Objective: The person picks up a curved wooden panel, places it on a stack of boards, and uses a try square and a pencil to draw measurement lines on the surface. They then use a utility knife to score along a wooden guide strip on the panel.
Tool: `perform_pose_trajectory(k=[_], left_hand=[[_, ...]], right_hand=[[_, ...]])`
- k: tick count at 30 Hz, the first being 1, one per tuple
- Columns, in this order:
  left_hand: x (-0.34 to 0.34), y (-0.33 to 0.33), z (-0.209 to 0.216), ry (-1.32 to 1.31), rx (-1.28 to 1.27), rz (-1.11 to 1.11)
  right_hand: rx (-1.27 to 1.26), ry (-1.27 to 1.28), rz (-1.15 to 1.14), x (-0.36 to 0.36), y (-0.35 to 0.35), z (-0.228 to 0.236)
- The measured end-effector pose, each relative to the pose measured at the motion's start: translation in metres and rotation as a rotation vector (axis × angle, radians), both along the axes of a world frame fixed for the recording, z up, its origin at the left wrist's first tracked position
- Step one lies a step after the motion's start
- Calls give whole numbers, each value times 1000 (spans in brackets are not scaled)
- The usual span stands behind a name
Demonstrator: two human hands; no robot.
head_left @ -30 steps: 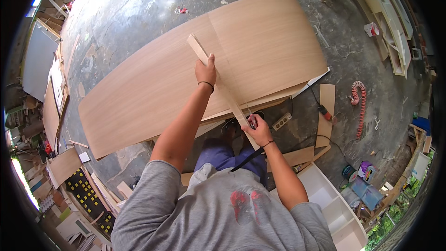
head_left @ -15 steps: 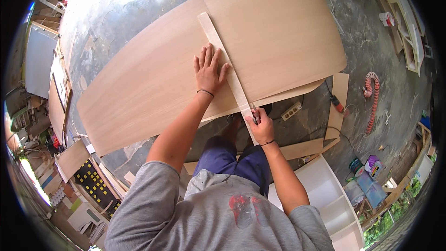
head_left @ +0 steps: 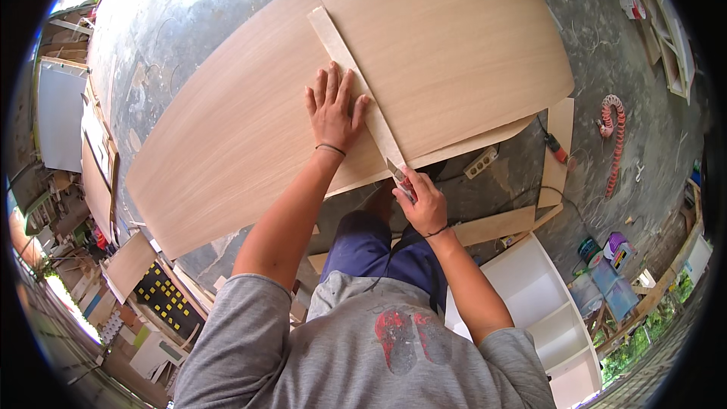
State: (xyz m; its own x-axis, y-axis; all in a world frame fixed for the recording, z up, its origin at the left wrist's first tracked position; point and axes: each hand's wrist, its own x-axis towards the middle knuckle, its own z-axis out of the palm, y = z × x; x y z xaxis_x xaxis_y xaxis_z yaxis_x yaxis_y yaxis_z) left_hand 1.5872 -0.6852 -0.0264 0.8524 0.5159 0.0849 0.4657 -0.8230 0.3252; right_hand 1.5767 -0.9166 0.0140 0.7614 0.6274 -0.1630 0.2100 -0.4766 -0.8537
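A large wood-veneer panel (head_left: 454,45) with curved sides lies in front of me. Across it runs a long, narrow straight wooden strip (head_left: 356,76), angled from far left toward my body. My left hand (head_left: 333,117) rests flat with fingers spread, mostly on the panel and against the strip's left edge. At the panel's near edge my right hand (head_left: 425,204) is closed round a utility knife (head_left: 404,184) with a reddish, silvery handle. Its blade points away from me, over the near part of the strip; whether it touches cannot be made out.
Under the panel's near right edge shows another sheet. To the right lie a power strip (head_left: 481,163), a red and black power tool (head_left: 556,150) and a coiled red hose (head_left: 615,144). A white shelf unit (head_left: 522,280) stands beside me at the lower right.
My right hand has turned the knife leftward, so its blade now lies over the strip instead of beside its right edge. My left hand stays flat by the strip. The whole view has shifted slightly.
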Motion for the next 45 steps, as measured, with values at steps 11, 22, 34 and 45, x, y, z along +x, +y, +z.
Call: perform_pose_trajectory(k=[11,22,34,45], left_hand=[[2,-2,0,42,35,10],[2,-2,-1,10,40,1],[2,-4,-5,-4,59,-7],[1,-2,-6,-7,25,-4]], right_hand=[[36,24,-22,2,0,2],[25,5,-2,3,-3,-2],[48,14,-7,0,-6,-4],[8,13,12,0,-6,-4]])
